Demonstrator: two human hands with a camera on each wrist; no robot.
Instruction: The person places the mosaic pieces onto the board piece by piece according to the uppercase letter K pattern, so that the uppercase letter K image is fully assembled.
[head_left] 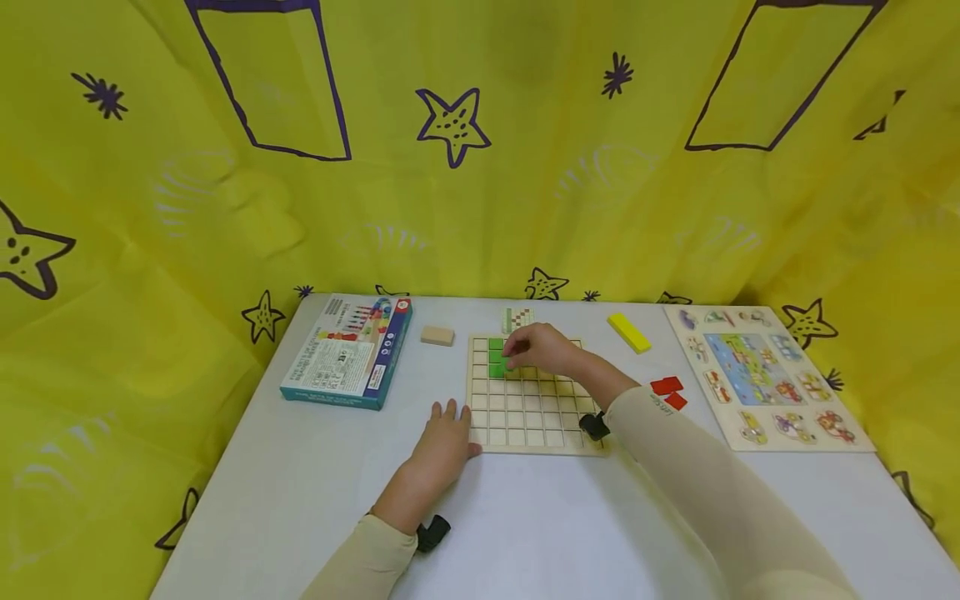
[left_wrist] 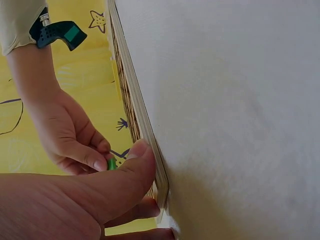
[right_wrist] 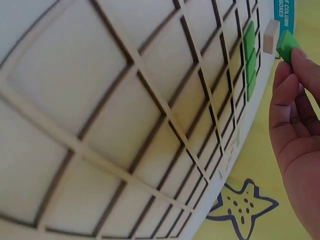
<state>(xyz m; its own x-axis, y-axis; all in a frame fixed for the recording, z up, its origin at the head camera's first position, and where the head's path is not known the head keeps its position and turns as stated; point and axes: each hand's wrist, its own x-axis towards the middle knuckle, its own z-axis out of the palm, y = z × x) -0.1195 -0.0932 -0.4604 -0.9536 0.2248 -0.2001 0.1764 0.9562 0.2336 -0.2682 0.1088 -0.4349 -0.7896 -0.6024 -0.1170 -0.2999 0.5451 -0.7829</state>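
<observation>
My right hand (head_left: 542, 348) pinches a small green square tile (right_wrist: 287, 45) between thumb and fingertips, over the upper left of a wooden grid board (head_left: 536, 452). Beneath it, several green tiles (head_left: 495, 357) sit in one column of the board near its left side; the right wrist view shows them in a line of adjoining cells. My left hand (head_left: 442, 442) lies at the board's lower left corner. Its fingers stretch forward along the left edge, and in the left wrist view the thumb (left_wrist: 141, 152) touches the board's side.
Behind the board lies a small pattern card (head_left: 517, 319), with a wooden block (head_left: 437, 336) to its left. A boxed set (head_left: 348, 350) occupies the left. To the right are a yellow bar (head_left: 629, 332), red tiles (head_left: 667, 386) and a picture puzzle board (head_left: 768, 375).
</observation>
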